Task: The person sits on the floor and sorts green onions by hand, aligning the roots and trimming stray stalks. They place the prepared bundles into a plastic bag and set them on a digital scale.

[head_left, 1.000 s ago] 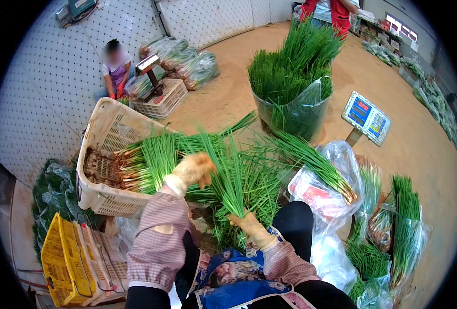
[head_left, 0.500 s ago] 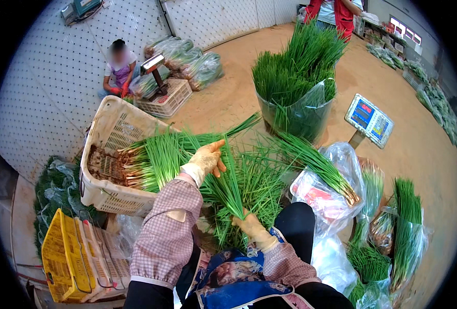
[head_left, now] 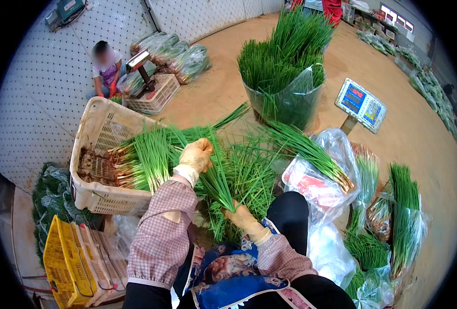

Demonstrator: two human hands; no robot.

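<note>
My right hand point(head_left: 242, 219), in a pale rubber glove, is closed round the lower end of a bunch of green onions point(head_left: 216, 180) low in front of me. The bunch's leaves fan up and to the left. My gloved left hand point(head_left: 196, 155) has its fingers curled in at the upper leaves of that bunch; its fingertips are partly hidden. Loose green leaves point(head_left: 251, 170) lie heaped just beyond and right of the held bunch. Left of my left hand, more green onions point(head_left: 148, 157) with pale root ends lie in a cream plastic crate point(head_left: 118, 205).
A digital scale point(head_left: 361, 105) stands at right, with a tied green onion bunch point(head_left: 316, 157) on plastic film beside it. Ahead is a tall clear bag of greens point(head_left: 285, 67). Yellow crates point(head_left: 66, 262) sit lower left. Another person point(head_left: 106, 69) sits by the wall; bagged onions point(head_left: 406, 221) stand right.
My left hand's fingers, outstretched before, have curled in at the leaves. The right hand still grips the bunch. The whole view has shifted slightly, with surroundings now further left and higher.
</note>
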